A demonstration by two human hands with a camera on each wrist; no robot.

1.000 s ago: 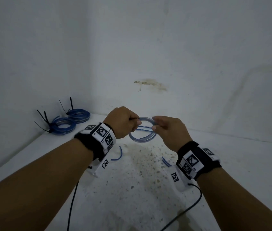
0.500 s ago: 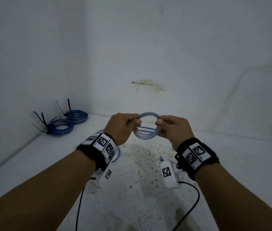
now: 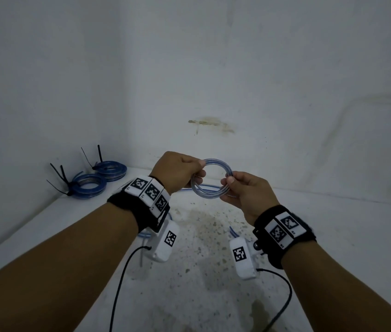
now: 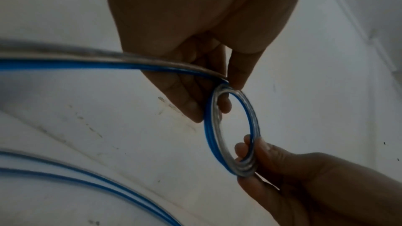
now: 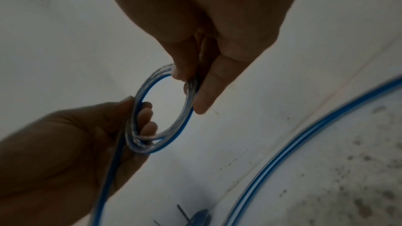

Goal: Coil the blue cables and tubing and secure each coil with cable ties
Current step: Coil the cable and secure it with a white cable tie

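A small coil of clear-blue tubing (image 3: 215,161) is held up above the white table (image 3: 333,236) between both hands. My left hand (image 3: 200,167) pinches its left side with thumb and fingers. My right hand (image 3: 229,180) pinches the right side. In the left wrist view the coil (image 4: 208,135) stands edge-on, and a loose tail of tubing (image 4: 108,64) runs from my left fingers off to the left. In the right wrist view the coil (image 5: 188,104) has two or three turns, and its tail hangs past the left palm. Two finished coils (image 3: 89,188) (image 3: 111,170) lie at the far left corner, with black cable ties on them.
Loose blue tubing (image 5: 282,152) curves over the speckled table below the hands, also visible under the left wrist (image 4: 87,181). White walls close the back and left side. Black wrist-camera cables (image 3: 120,283) trail toward me.
The hands have lifted the coil slightly and turned it, so the ring faces me more openly. The loose strand that crossed its middle now lies behind the lower rim.
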